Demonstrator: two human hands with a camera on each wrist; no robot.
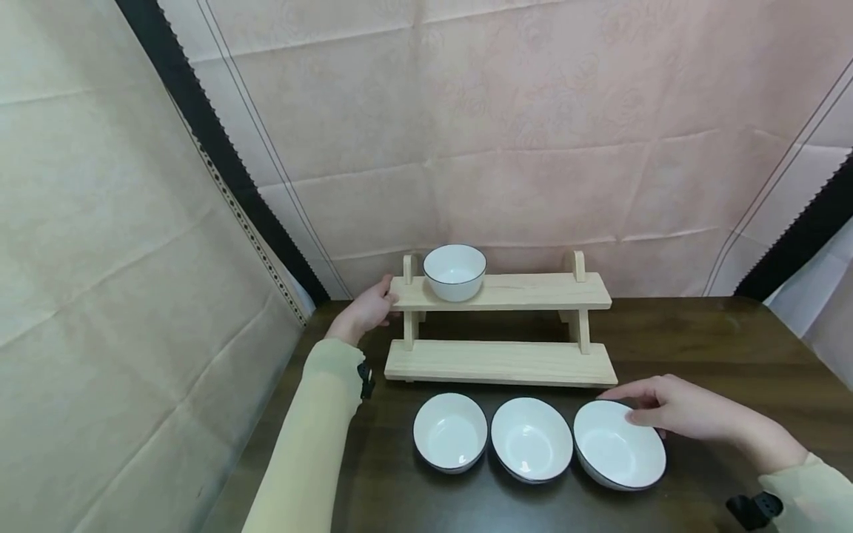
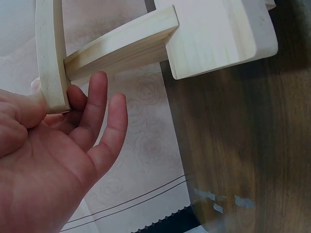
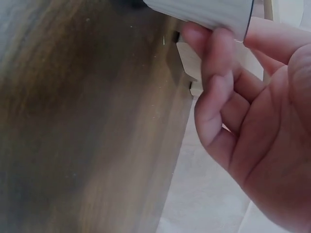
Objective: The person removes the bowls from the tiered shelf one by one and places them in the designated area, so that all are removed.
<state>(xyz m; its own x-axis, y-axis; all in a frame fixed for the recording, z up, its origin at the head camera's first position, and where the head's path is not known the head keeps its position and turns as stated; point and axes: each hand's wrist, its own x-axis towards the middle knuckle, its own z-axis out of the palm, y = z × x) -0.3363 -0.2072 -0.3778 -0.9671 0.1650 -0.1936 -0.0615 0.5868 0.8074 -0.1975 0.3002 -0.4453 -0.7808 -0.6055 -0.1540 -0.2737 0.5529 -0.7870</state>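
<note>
while gripped, rack (image 1: pixel 523 292) runs crosswise

So the backdrop is basically all cloth: a pinkish sheet (image 1: pixel 533 148) across the back, creased from folding, with a faint rose pattern if you look close, and a cream sheet (image 1: pixel 100 259) down the left. Zigzag-edged black strips (image 1: pixel 216 144) run along the sides, plus some dotted trim (image 1: pixel 226 191) on the left. Table (image 1: pixel 700 333) is dark brown wood grain, greyish patches (image 2: pixel 244 201) near one edge. Light's pretty soft, with a dull shine on the tabletop.
</note>
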